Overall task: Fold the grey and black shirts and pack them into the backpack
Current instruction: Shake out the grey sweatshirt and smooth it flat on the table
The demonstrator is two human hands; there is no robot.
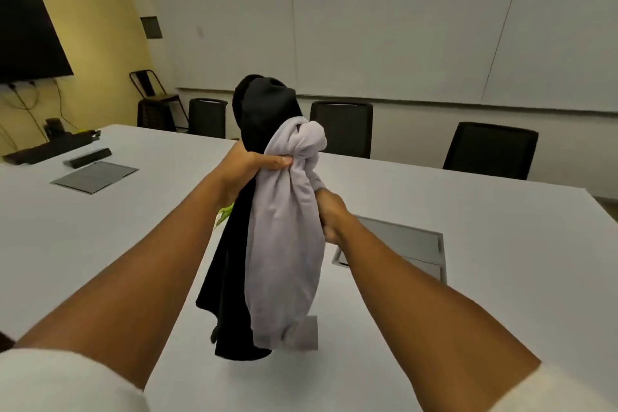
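Nearest you, both forearms reach out from pale sleeves over the white worktop (434, 217). No brand, label or writing can be read on anything here; a small green and white patch peeks from the black cloth by your left wrist, too blurred to make out.

Your right hand (329, 216) has its grip curled tight on the side of the grey shirt (284, 244), bunching the cloth. Your left hand (254, 162), a little farther out and higher, has its grip closed round the tops of both garments, thumb pressed into the grey folds. The grey shirt and the black shirt (230, 278) hang together in the air above the worktop, unfolded, the black one behind and to the left, its top rising above your left hand. Their lower ends dangle just over the surface.

A recessed grey hatch (408, 241) sits just right of your right hand; another (95, 177) lies well to the left, with a dark flat device (88, 157) beyond it. The worktop's far edge is lined with black chairs (341, 127), then a whiteboard wall (368, 27); a dark screen (26, 37) hangs on the left wall.
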